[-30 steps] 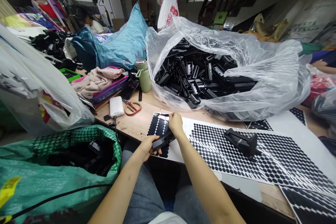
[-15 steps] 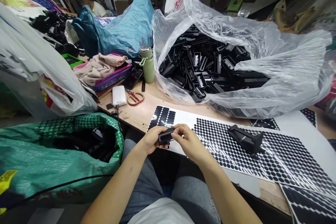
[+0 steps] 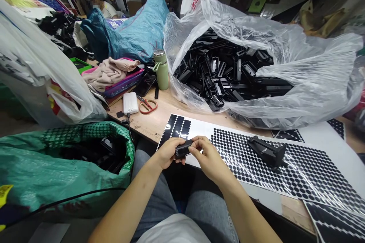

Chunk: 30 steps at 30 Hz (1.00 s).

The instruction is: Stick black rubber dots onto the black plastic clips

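Observation:
Over the table's front edge, my left hand (image 3: 168, 152) is wrapped round a small black plastic part (image 3: 183, 149) with a ribbed, oblong body. My right hand (image 3: 203, 153) closes its thumb and fingers at the part's right end; whether a sticker is pinched there I cannot make out. Behind the hands lies a sheet of black oblong stickers (image 3: 177, 126). To the right is a sheet of round black stickers (image 3: 302, 163), with a larger black plastic piece (image 3: 266, 152) lying on it.
A clear plastic bag (image 3: 310, 87) of black parts stands behind. At left sit a green woven sack (image 3: 34, 159), a white power bank (image 3: 130, 103), red-handled scissors (image 3: 148, 106) and a green bottle (image 3: 161, 72). A person (image 3: 107, 7) is in the far left background.
The black part has shifted slightly right and turned a little in my hands. My right hand stays at its right end. The view has moved slightly.

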Motion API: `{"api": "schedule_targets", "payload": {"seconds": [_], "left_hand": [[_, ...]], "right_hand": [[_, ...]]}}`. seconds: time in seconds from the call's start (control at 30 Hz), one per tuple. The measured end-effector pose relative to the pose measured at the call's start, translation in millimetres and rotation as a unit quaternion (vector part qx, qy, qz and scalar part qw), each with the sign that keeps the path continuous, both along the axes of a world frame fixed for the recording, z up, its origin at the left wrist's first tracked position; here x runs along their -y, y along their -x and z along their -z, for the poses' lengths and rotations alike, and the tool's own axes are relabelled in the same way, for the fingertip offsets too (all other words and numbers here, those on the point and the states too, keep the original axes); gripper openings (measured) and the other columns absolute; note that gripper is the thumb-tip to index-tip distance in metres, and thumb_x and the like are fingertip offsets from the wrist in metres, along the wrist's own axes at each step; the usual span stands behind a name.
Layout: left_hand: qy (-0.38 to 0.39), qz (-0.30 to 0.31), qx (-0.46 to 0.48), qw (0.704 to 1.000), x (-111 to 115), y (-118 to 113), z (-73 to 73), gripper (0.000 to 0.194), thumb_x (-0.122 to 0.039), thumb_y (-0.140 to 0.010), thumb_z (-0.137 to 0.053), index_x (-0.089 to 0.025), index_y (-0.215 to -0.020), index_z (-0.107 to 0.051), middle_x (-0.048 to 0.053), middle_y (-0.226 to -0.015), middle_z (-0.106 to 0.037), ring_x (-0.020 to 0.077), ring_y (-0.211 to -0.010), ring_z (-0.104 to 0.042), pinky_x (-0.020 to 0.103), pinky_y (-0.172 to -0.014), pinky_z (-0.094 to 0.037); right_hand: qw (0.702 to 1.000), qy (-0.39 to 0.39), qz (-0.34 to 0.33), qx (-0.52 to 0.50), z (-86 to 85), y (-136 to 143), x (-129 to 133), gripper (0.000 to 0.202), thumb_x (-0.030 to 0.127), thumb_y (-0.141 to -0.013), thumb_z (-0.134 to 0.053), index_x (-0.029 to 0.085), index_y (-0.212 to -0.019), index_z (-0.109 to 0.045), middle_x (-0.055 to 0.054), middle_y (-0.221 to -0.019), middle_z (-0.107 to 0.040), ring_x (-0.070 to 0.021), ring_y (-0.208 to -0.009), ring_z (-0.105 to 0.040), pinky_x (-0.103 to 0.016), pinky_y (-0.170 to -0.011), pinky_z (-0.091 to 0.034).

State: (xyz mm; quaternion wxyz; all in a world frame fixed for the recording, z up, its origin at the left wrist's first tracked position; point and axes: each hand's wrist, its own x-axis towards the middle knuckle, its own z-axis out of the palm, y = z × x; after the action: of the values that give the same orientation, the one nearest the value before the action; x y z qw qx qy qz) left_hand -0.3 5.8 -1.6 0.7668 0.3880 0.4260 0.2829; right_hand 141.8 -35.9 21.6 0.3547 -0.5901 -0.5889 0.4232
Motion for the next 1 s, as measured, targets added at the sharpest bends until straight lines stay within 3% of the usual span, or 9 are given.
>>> {"api": "schedule_targets", "payload": {"seconds": [0.53,0.63,0.7,0.77,0.8,0.87,0.93,0.97,1.0], "left_hand": [[0.001,-0.011,0.014,1.0,6.3,-3.5,-5.8,0.023,-0.029,-0.075,-0.045,-0.012,-0.062,-0.053,0.001,-0.043,-0.051,0.0132,-0.033,-0.052,0.018,-0.028,-0.024],[-0.024,-0.033,-0.001,0.999,11.3,4.5,-16.1,0.025,-0.034,-0.075,-0.046,-0.013,-0.061,-0.051,0.0,-0.044,-0.05,0.0124,-0.033,-0.05,0.018,-0.029,-0.023],[-0.08,-0.074,-0.08,0.991,18.0,24.1,-28.7,0.027,-0.038,-0.076,-0.046,-0.015,-0.062,-0.051,0.0,-0.044,-0.049,0.0124,-0.035,-0.05,0.019,-0.031,-0.025],[-0.163,-0.143,-0.247,0.944,29.1,56.4,-43.3,0.028,-0.042,-0.077,-0.044,-0.017,-0.067,-0.054,0.001,-0.049,-0.053,0.0153,-0.044,-0.054,0.022,-0.037,-0.034],[-0.203,-0.182,-0.356,0.894,35.8,75.3,-49.8,0.027,-0.042,-0.078,-0.043,-0.018,-0.07,-0.055,0.003,-0.056,-0.057,0.0184,-0.053,-0.059,0.024,-0.044,-0.041],[-0.244,-0.243,-0.576,0.742,46.6,111.1,-58.0,0.026,-0.042,-0.077,-0.043,-0.02,-0.076,-0.058,0.008,-0.075,-0.065,0.0285,-0.078,-0.062,0.036,-0.064,-0.047],[-0.272,-0.275,-0.701,0.599,46.2,132.6,-58.5,0.031,-0.042,-0.075,-0.045,-0.018,-0.092,-0.058,0.017,-0.108,-0.06,0.0387,-0.111,-0.047,0.05,-0.083,-0.04],[-0.29,-0.282,-0.725,0.557,39.9,134.2,-56.3,0.037,-0.042,-0.075,-0.045,-0.017,-0.099,-0.056,0.019,-0.12,-0.053,0.0405,-0.12,-0.037,0.054,-0.089,-0.035],[-0.323,-0.276,-0.726,0.541,29.5,128.3,-53.2,0.041,-0.042,-0.075,-0.045,-0.015,-0.105,-0.054,0.02,-0.126,-0.048,0.0397,-0.125,-0.031,0.055,-0.093,-0.031]], "right_hand": [[0.995,-0.083,0.037,0.038,1.5,14.0,10.8,0.015,0.025,-0.082,-0.044,0.02,-0.069,-0.049,-0.008,-0.099,-0.05,-0.0193,-0.096,-0.05,-0.036,-0.083,-0.04],[0.983,-0.148,0.101,0.043,9.9,25.6,11.0,0.012,0.031,-0.08,-0.051,0.021,-0.076,-0.048,-0.008,-0.101,-0.048,-0.0205,-0.096,-0.048,-0.035,-0.08,-0.041],[0.972,-0.174,0.154,0.034,16.8,32.5,10.1,0.024,0.038,-0.073,-0.059,0.021,-0.084,-0.046,-0.009,-0.104,-0.048,-0.0203,-0.09,-0.048,-0.035,-0.076,-0.042],[0.972,-0.16,0.168,0.02,23.3,35.3,9.3,0.034,0.042,-0.07,-0.062,0.021,-0.091,-0.045,-0.01,-0.107,-0.048,-0.0184,-0.081,-0.048,-0.033,-0.07,-0.043],[0.976,-0.145,0.162,0.013,26.1,34.6,9.3,0.034,0.043,-0.071,-0.06,0.021,-0.092,-0.045,-0.01,-0.107,-0.048,-0.0174,-0.077,-0.048,-0.032,-0.066,-0.043],[0.983,-0.114,0.146,0.003,30.8,29.5,10.8,0.029,0.043,-0.075,-0.056,0.021,-0.093,-0.046,-0.01,-0.107,-0.048,-0.0169,-0.075,-0.049,-0.029,-0.06,-0.042],[0.986,-0.095,0.14,0.0,34.6,21.1,14.3,0.025,0.041,-0.078,-0.053,0.022,-0.092,-0.046,-0.01,-0.105,-0.049,-0.0172,-0.076,-0.05,-0.028,-0.058,-0.042],[0.986,-0.089,0.143,0.0,36.5,16.5,16.8,0.024,0.041,-0.078,-0.052,0.022,-0.091,-0.046,-0.009,-0.103,-0.05,-0.0171,-0.076,-0.05,-0.027,-0.058,-0.042],[0.985,-0.085,0.148,0.0,38.4,12.0,19.5,0.022,0.04,-0.079,-0.052,0.022,-0.091,-0.047,-0.008,-0.101,-0.051,-0.0169,-0.076,-0.051,-0.027,-0.059,-0.042]]}}
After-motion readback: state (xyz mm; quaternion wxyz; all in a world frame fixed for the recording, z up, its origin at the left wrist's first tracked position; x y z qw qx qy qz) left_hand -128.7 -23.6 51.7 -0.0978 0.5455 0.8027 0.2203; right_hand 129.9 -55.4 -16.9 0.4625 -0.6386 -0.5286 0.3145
